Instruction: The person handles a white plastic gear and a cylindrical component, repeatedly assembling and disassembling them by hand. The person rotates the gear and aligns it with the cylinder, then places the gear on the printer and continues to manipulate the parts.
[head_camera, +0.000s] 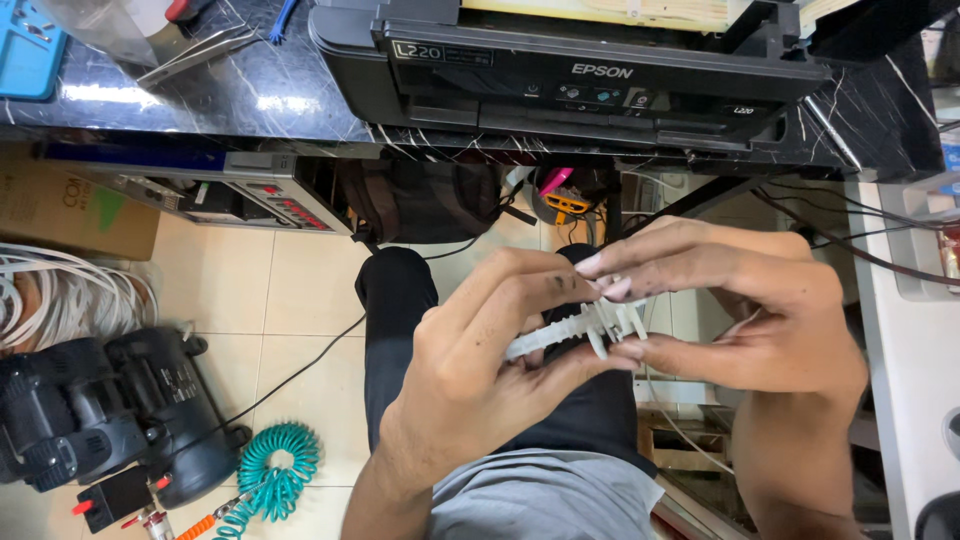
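Resting between both hands above the lap is a white plastic part (585, 328) (toothed at its right end): left hand (490, 350) pinches the shaft, right hand (740, 310) clamps the toothed end. Beyond, a black printer (600, 75) sits on the counter (250, 95); a teal coiled hose (275, 470) lies on the floor.

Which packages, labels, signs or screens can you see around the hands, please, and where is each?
Cardboard box: far left, under the counter, brown with a green patch.
Printer badge: front of the black printer at top, small pale lettering.
Printer model label: printer's upper left corner, small rectangle, pale on black.
Device panel: under the counter, grey with red markings.
No screens or signs are visible.
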